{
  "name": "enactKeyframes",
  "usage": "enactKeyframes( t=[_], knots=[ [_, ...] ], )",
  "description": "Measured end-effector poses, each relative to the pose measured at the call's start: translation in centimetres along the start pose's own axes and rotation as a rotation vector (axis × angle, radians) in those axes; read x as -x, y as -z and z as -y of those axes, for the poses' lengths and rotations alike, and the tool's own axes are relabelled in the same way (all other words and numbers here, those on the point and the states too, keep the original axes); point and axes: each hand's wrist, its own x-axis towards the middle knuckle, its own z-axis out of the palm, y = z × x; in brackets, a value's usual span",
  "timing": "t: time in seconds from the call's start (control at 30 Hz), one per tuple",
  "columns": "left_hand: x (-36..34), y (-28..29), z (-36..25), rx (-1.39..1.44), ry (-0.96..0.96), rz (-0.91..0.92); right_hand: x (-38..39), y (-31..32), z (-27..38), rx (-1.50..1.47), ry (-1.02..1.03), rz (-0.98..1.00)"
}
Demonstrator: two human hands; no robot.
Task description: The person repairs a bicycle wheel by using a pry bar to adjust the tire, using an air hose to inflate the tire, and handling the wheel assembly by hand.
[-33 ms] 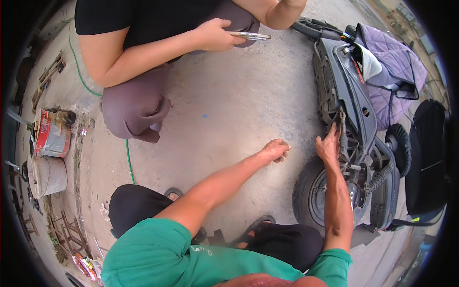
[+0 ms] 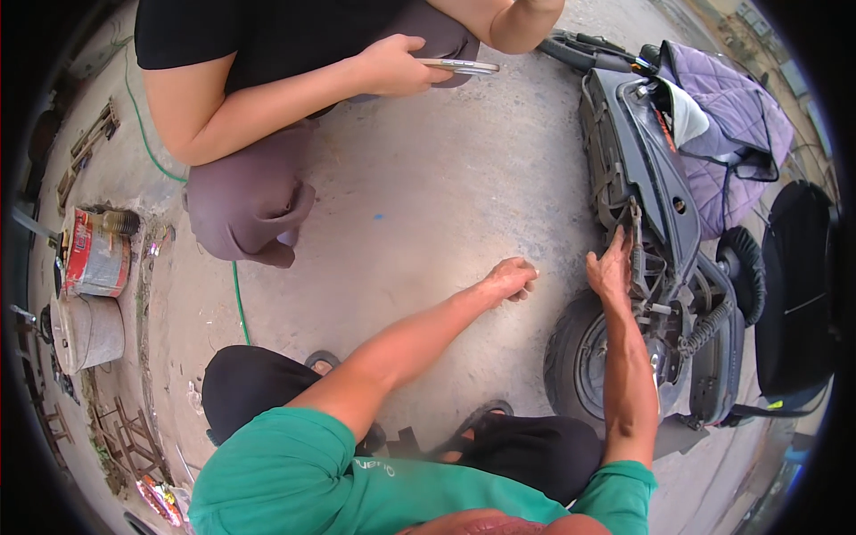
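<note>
- Ground: worn grey concrete floor (image 2: 437, 187), a small blue spot on it; a green hose (image 2: 143, 116) runs along the left.
- Containers, left edge: one red-and-white bucket (image 2: 96, 267); one pale bucket (image 2: 100, 332), just beside it.
- Co-worker, opposite: a crouching person in a black top; the co-worker's hand (image 2: 392, 67) holds a phone (image 2: 468, 66).
- Scooter (image 2: 655, 165): to the person's right, apparently upright, side panels grey; a purple quilted cover (image 2: 727, 196) hangs at the front, a long black seat (image 2: 792, 294) lies along the outer side.
- Right hand (image 2: 611, 270): at the scooter's lower side, just ahead of the rear wheel (image 2: 563, 361); thumb spread away from the fingers, which reach against a slim spring (image 2: 637, 257). Whether the fingertips hook any part cannot be told.
- Left hand (image 2: 512, 280): above the floor, apart from the scooter; fingers curled, something small and pale at the tips. Whether it is pinched cannot be told.
- Handling, judged: scooter heavy and rigid, best steadied by its frame; panels likely smooth and brittle at the edges, poor to pull on. Slim spring likely stiff, possibly greasy; take it near an end, fingers clear of the coils.
</note>
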Motion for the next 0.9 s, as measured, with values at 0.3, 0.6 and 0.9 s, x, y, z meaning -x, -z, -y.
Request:
enactKeyframes(
  t=[0.3,0.6,0.9],
  knots=[
    [0.1,-0.7,0.4,-0.012,0.019,-0.031,3.7,0.6,3.4,-0.069,0.192,0.078],
    [-3.7,0.7,5.2,0.331,-0.177,0.199,8.4,1.6,9.0,-0.271,0.370,0.470],
    [-2.4,0.1,2.8,0.043,0.103,0.013,11.5,4.7,4.6,-0.376,0.191,0.554]
  ],
)
